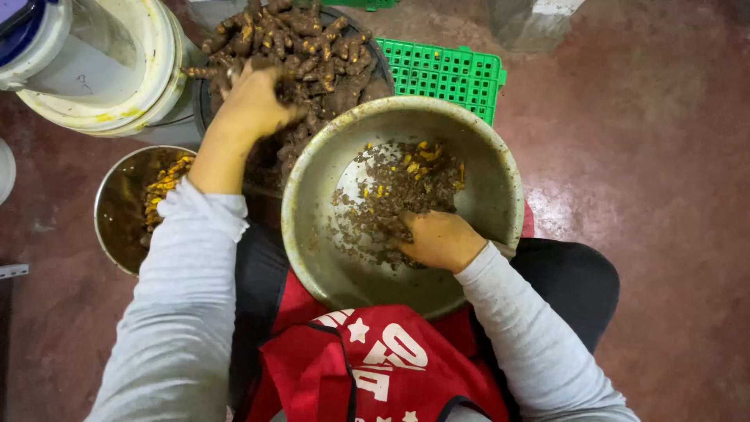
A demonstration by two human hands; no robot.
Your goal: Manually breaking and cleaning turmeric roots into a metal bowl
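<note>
Left hand (pixel 248 105) fingers buried in heaped roots (pixel 301 47), grip hidden; right hand (pixel 441 238) clenched over peelings in steel bowl (pixel 312 203); most roots look unpeeled.

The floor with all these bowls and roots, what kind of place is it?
Probably a food-preparation work area: a heap of brown roots, a metal bowl of peelings, a green crate and a white bucket on a reddish floor.
</note>
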